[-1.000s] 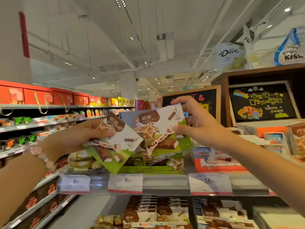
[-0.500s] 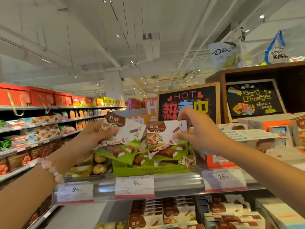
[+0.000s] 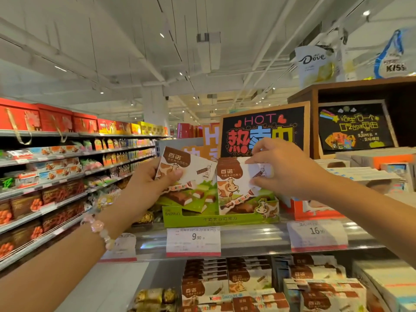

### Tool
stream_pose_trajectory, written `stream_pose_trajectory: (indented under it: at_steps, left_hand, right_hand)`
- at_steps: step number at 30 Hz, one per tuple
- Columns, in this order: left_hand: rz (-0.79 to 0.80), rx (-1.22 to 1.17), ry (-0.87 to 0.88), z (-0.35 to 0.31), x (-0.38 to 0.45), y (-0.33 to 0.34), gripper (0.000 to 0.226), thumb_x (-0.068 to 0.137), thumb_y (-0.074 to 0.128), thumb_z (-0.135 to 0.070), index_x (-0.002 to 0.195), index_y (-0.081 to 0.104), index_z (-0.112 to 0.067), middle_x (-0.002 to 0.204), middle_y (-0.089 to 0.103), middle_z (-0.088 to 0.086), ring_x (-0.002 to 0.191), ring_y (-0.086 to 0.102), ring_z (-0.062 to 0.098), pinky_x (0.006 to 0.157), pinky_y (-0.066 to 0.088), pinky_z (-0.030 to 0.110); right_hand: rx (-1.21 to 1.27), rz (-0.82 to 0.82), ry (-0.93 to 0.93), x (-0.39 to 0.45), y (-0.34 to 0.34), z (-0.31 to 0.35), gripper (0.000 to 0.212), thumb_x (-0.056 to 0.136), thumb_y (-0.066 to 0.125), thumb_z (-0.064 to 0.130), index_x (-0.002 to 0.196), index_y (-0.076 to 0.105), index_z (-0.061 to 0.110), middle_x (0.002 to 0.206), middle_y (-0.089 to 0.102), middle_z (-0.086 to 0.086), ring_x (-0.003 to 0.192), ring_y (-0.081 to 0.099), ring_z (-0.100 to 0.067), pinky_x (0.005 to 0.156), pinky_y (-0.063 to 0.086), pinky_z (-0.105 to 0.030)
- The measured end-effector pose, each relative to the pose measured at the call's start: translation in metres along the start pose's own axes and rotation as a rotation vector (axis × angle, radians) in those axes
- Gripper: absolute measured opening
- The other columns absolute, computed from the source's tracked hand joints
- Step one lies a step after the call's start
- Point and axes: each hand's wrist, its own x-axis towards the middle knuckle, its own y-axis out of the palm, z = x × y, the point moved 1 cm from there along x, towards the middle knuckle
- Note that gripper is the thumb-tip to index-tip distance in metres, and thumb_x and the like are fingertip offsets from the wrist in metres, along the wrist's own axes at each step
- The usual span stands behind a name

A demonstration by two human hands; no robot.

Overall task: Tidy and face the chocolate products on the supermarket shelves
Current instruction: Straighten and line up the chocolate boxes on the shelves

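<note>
Chocolate packs: my left hand (image 3: 148, 188) grips one tilted pack (image 3: 186, 170) above the green display tray (image 3: 216, 219) on the top shelf (image 3: 247, 242); my right hand (image 3: 286, 172) pinches the upright pack (image 3: 236, 183) standing in the tray. My fingers cover that pack's right edge; the packs behind it are hidden. Small price-tag text is unreadable.

Chocolate packs (image 3: 238, 185): printed card, smooth, slight sheen. Green tray (image 3: 220, 219): matt cardboard. Shelf edge (image 3: 254, 242): brushed metal, glossy, reflecting light. Price tags (image 3: 193, 242): matt paper behind clear plastic. HOT sign (image 3: 263, 131): matt black board in a wood frame. Right cabinet (image 3: 360, 86): dark wood, dull. Bracelet (image 3: 100, 230): glossy pink beads. Near-left sweets (image 3: 155, 296): shiny gold foil.
</note>
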Motion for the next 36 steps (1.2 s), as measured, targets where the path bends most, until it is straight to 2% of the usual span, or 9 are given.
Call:
stream_pose_trajectory:
  at_steps: [5,11,16,18,22,25,29,33,36]
  left_hand:
    - [0.017,0.01,-0.039,0.001,0.001,-0.002,0.025,0.075,0.067,-0.02,0.099,0.066,-0.013,0.096,0.073,0.008,0.089,0.069,0.025,0.077,0.057,0.038]
    - [0.086,0.121,-0.114,-0.009,0.006,-0.005,0.019,0.076,0.071,-0.011,0.095,0.067,-0.013,0.087,0.074,0.0,0.082,0.071,0.017,0.071,0.057,0.028]
    - [0.071,0.251,-0.072,-0.012,0.012,-0.001,0.049,0.068,0.08,-0.013,0.109,0.055,-0.025,0.088,0.071,-0.008,0.076,0.069,0.005,0.063,0.054,0.017]
    - [0.029,0.268,-0.001,-0.015,0.014,-0.004,0.063,0.067,0.08,-0.012,0.117,0.046,-0.03,0.092,0.067,-0.008,0.079,0.069,0.01,0.064,0.057,0.025]
    - [0.115,0.587,0.25,-0.022,0.021,-0.019,0.05,0.068,0.079,-0.013,0.099,0.055,-0.044,0.1,0.056,-0.009,0.092,0.061,0.01,0.073,0.056,0.027]
    - [0.2,0.762,0.302,-0.019,0.022,-0.023,0.043,0.067,0.08,-0.027,0.093,0.055,-0.05,0.102,0.053,-0.015,0.094,0.053,0.003,0.076,0.047,0.021]
    - [0.213,0.74,0.26,-0.008,0.018,-0.023,0.045,0.066,0.081,-0.025,0.097,0.056,-0.046,0.114,0.053,-0.022,0.108,0.049,-0.004,0.086,0.037,0.012]
    - [0.201,0.707,0.186,-0.003,0.02,-0.021,0.038,0.069,0.078,-0.02,0.1,0.062,-0.034,0.109,0.057,-0.023,0.098,0.053,-0.007,0.075,0.039,0.005]
    - [0.21,0.786,0.233,-0.01,0.022,-0.015,0.026,0.075,0.074,-0.023,0.096,0.062,-0.033,0.1,0.06,-0.021,0.092,0.057,0.001,0.075,0.043,0.018]
  right_hand:
    - [0.224,-0.045,-0.089,0.026,0.006,0.034,0.062,0.085,0.061,0.04,0.14,0.037,0.021,0.133,0.046,0.0,0.12,0.046,-0.015,0.099,0.038,-0.031]
    - [0.432,0.078,-0.121,0.057,0.024,0.056,0.03,0.085,0.066,0.024,0.113,0.063,0.015,0.108,0.064,0.003,0.098,0.056,-0.016,0.084,0.044,-0.031]
    - [0.711,0.047,-0.108,0.055,0.015,0.053,0.032,0.094,0.051,0.008,0.125,0.057,0.011,0.091,0.051,0.024,0.08,0.05,0.021,0.073,0.036,0.001]
    - [0.665,0.088,-0.133,0.054,0.013,0.053,0.035,0.095,0.049,0.009,0.129,0.053,0.012,0.094,0.046,0.026,0.079,0.047,0.018,0.072,0.031,0.005]
    - [0.541,0.083,-0.162,0.054,0.019,0.052,0.037,0.09,0.058,0.017,0.127,0.056,0.016,0.116,0.057,0.003,0.104,0.05,-0.011,0.084,0.036,-0.009]
    - [0.565,0.049,-0.126,0.054,0.025,0.05,0.027,0.084,0.067,0.02,0.11,0.062,0.018,0.106,0.058,-0.002,0.096,0.056,-0.017,0.086,0.047,-0.034]
    - [0.468,0.026,-0.173,0.051,0.027,0.054,0.021,0.078,0.073,0.024,0.093,0.063,0.013,0.093,0.056,0.002,0.086,0.054,-0.016,0.076,0.044,-0.031]
    - [0.383,0.009,-0.22,0.05,0.03,0.054,0.029,0.084,0.066,0.024,0.109,0.064,0.009,0.108,0.056,-0.007,0.098,0.052,-0.019,0.084,0.043,-0.039]
    - [0.307,0.004,-0.24,0.042,0.031,0.047,0.038,0.088,0.06,0.029,0.123,0.058,0.015,0.118,0.054,-0.008,0.106,0.053,-0.024,0.088,0.044,-0.044]
